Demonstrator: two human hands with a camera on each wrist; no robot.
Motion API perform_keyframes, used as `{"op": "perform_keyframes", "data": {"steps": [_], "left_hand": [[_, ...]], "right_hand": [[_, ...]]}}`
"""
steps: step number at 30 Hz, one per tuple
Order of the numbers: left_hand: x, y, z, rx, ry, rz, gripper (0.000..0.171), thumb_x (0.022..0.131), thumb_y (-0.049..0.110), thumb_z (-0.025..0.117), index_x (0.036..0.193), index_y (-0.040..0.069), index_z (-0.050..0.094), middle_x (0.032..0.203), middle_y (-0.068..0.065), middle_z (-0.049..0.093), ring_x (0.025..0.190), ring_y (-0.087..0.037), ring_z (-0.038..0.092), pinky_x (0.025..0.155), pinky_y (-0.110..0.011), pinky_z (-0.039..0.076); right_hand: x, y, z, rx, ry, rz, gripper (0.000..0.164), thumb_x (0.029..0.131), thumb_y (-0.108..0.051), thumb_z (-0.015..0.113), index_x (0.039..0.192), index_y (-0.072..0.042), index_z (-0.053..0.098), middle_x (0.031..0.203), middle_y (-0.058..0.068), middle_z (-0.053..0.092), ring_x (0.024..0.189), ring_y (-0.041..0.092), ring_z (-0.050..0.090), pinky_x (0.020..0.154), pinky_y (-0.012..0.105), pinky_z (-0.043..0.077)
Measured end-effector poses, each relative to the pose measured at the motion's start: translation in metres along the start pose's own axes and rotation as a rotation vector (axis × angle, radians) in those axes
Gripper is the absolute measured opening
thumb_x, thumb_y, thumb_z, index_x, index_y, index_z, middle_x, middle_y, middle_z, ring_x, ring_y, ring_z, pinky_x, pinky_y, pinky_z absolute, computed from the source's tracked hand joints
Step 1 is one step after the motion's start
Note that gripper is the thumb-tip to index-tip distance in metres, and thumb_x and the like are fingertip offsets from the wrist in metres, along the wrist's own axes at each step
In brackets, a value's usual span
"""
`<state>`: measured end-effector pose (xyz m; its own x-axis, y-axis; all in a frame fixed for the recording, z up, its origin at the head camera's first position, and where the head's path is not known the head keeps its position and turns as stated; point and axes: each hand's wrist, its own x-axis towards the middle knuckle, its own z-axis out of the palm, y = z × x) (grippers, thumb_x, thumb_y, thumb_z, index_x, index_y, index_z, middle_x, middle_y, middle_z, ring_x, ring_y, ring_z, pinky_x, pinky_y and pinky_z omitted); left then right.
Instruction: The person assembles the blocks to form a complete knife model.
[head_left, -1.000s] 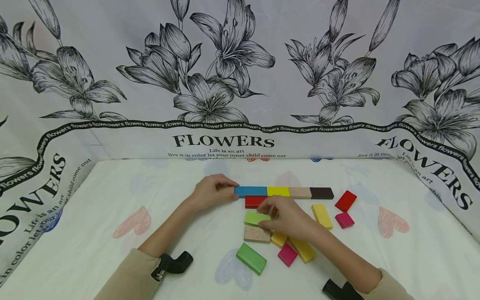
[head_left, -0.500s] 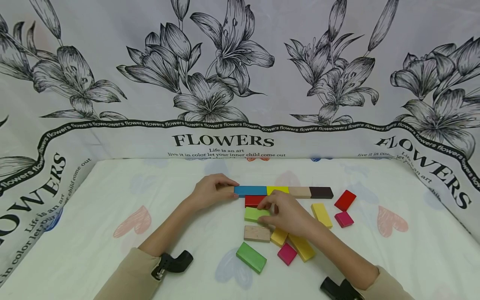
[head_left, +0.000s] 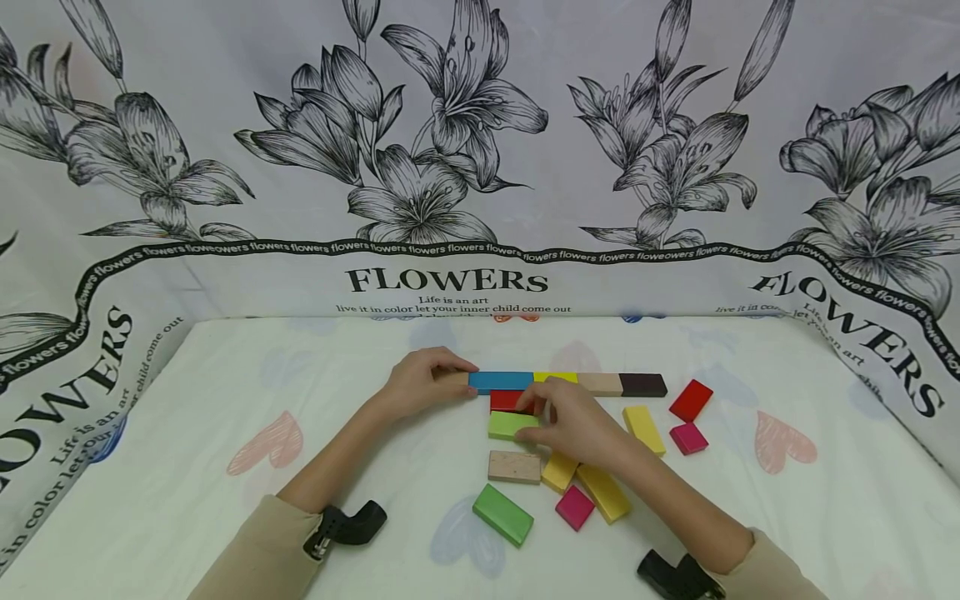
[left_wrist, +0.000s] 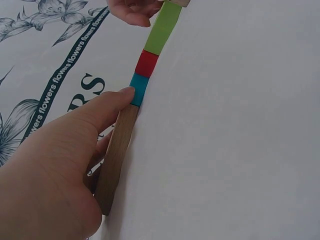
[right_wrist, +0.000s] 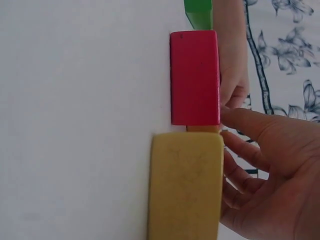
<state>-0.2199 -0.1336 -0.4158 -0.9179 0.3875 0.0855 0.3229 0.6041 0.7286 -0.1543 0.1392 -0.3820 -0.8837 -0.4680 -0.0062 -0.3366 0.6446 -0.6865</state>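
A row of blocks runs across the cloth, with a blue block (head_left: 501,382) near its left end. My left hand (head_left: 420,383) covers most of a wooden block at that end; its thumb and a fingertip pinch the blue block's left end where the two meet. Below the blue block lies a red block (head_left: 504,401), and just under that a light green block (head_left: 507,425). My right hand (head_left: 573,421) pinches the light green block's right end between thumb and finger. In the left wrist view the long wooden block (left_wrist: 119,160) lies along my left palm.
Yellow (head_left: 555,377), wooden (head_left: 599,384) and dark (head_left: 642,385) blocks continue the row rightward. Loose wooden (head_left: 513,467), green (head_left: 503,515), pink (head_left: 574,507) and yellow (head_left: 604,493) blocks lie nearer me. Several more loose blocks, including a red one (head_left: 691,402), are on the right.
My right hand has moved slightly away from me with the light green block, up to the red block. The gap to the wooden block below has widened. My left hand stays put.
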Motion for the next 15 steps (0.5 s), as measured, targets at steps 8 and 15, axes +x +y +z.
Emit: {"op": "perform_keyframes", "data": {"steps": [8, 15], "left_hand": [[-0.0010, -0.0007, -0.0001, 0.013, 0.005, 0.006, 0.035, 0.086, 0.032, 0.087, 0.118, 0.020, 0.082, 0.113, 0.003, 0.075, 0.106, -0.018, 0.061, 0.095, -0.038, 0.046], [-0.0008, 0.0000, 0.0001, 0.009, 0.006, 0.003, 0.034, 0.086, 0.031, 0.088, 0.118, 0.021, 0.082, 0.114, 0.004, 0.075, 0.108, -0.019, 0.062, 0.098, -0.040, 0.046]], "right_hand": [[0.0029, 0.0036, 0.0011, 0.010, 0.010, 0.006, 0.024, 0.088, -0.015, 0.087, 0.108, -0.009, 0.075, 0.091, 0.002, 0.062, 0.079, 0.016, 0.055, 0.066, 0.024, 0.049], [0.0027, 0.0038, 0.0005, 0.016, 0.002, 0.009, 0.023, 0.089, -0.015, 0.086, 0.108, -0.008, 0.075, 0.090, 0.001, 0.062, 0.080, 0.016, 0.055, 0.066, 0.024, 0.049]]}}
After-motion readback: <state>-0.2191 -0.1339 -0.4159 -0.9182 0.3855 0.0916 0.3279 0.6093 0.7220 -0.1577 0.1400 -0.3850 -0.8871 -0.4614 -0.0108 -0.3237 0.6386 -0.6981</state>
